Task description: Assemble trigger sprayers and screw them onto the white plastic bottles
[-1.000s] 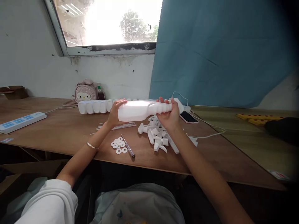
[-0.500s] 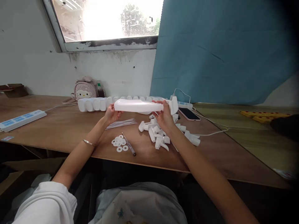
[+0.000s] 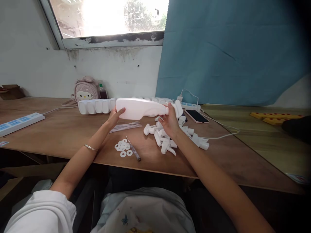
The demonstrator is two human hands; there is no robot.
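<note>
White spray bottle [image 3: 138, 108] lies sideways in the air above the wooden tabletop [image 3: 73, 136], its broad base to the left and its narrow neck to the right. The left hand [image 3: 113, 117] clasps the base end, thumb laid along the near face. The right hand [image 3: 170, 123] has its fingers closed around the neck, next to the white trigger sprayer head [image 3: 178, 109]; whether that head is fully tightened, I cannot tell, since the fingers cover the joint.

Nearer the person than the bottle, below its neck end, is a loose heap of white trigger sprayers [image 3: 166, 144]. Below its middle are thin white tubes [image 3: 125, 126], and nearer still, a small pile of flat white washers [image 3: 122, 146] with a slim screwdriver [image 3: 136, 154] just beside them. Behind the bottle runs a row of white plastic bottles [image 3: 94, 106], partly hidden by it. Beyond its base end, to the left, stand a pink Hello Kitty backpack [image 3: 84, 90] and a green-capped drink bottle [image 3: 103, 93]. To the right of its sprayer head rests a smartphone [image 3: 196, 116], and farther left of its base, a white power strip [image 3: 21, 124].
</note>
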